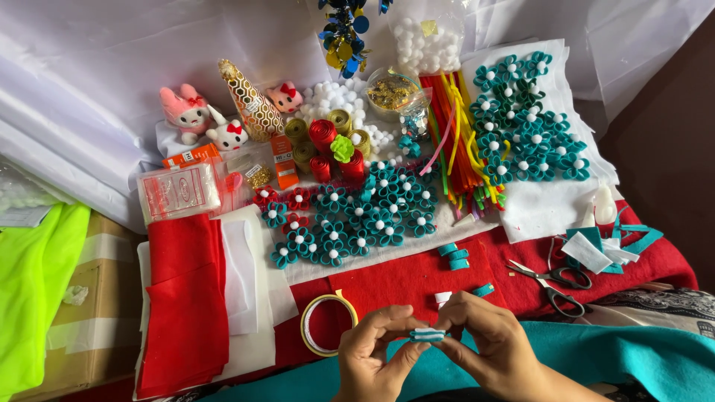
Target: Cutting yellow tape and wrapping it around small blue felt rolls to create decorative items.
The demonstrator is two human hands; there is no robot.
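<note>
Both of my hands pinch one small folded strip of teal and white felt [427,335] low in the view. My left hand [372,351] grips its left end and my right hand [493,341] grips its right end. A roll of yellow-edged tape [307,327] lies just left of my left hand on the red cloth [402,279]. Three small teal felt rolls [454,257] lie beyond my hands. Teal felt sheet [640,357] spreads under my right wrist.
Scissors [555,283] lie at the right beside teal and white offcuts [603,249]. Several teal felt flowers [365,216] with white centres cover the middle, more at back right [521,126]. Red felt sheets [182,305], pipe cleaners [458,145], pom-poms [426,45], plush toys [186,108] and a cardboard box [89,313] stand around.
</note>
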